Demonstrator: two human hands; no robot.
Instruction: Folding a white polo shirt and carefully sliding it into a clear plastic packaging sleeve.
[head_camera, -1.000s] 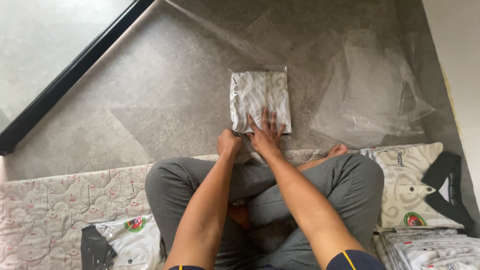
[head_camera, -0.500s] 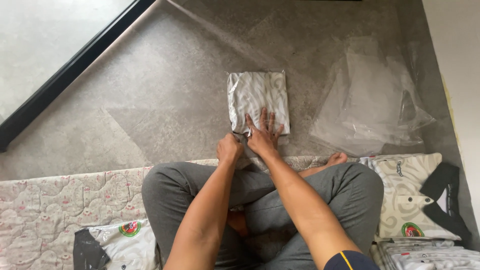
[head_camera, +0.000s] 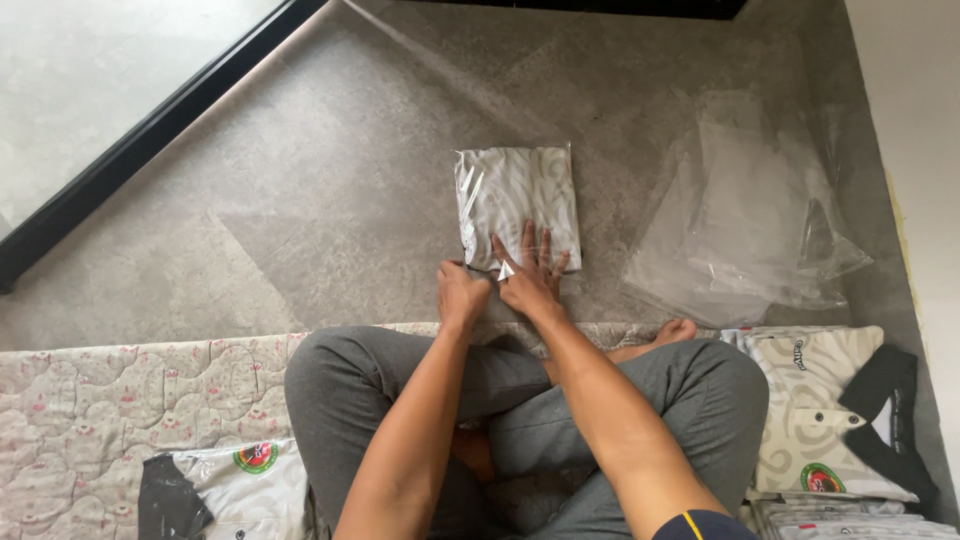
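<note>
- You sit cross-legged on a quilted mat (head_camera: 90, 400), your knees in grey trousers (head_camera: 560, 400), facing a grey floor (head_camera: 300, 200)
- A folded patterned garment in a clear plastic bag (head_camera: 520, 205) lies flat on the floor just beyond your knees, its long side running away from you
- Your right hand (head_camera: 530, 275) lies palm down on the near edge of the bag, fingers (head_camera: 528, 245) spread and pressed flat on the plastic
- Your left hand (head_camera: 462, 295) is curled at the bag's near left corner, thumb and fingers drawn together on the edge of the plastic; exactly what they pinch is too small to tell
- The two hands sit just beside each other, almost touching, with a small white scrap (head_camera: 506, 270) showing between them
- A loose heap of clear plastic bags (head_camera: 740, 220) lies on the floor to your right, apart from the packed garment
- A folded white patterned shirt with a black collar (head_camera: 830, 420) rests by your right knee, on top of more packed garments
- Another bagged shirt, white and black (head_camera: 220, 480), lies on the mat by your left knee
- A black strip (head_camera: 150, 140) runs diagonally across the floor at upper left
</note>
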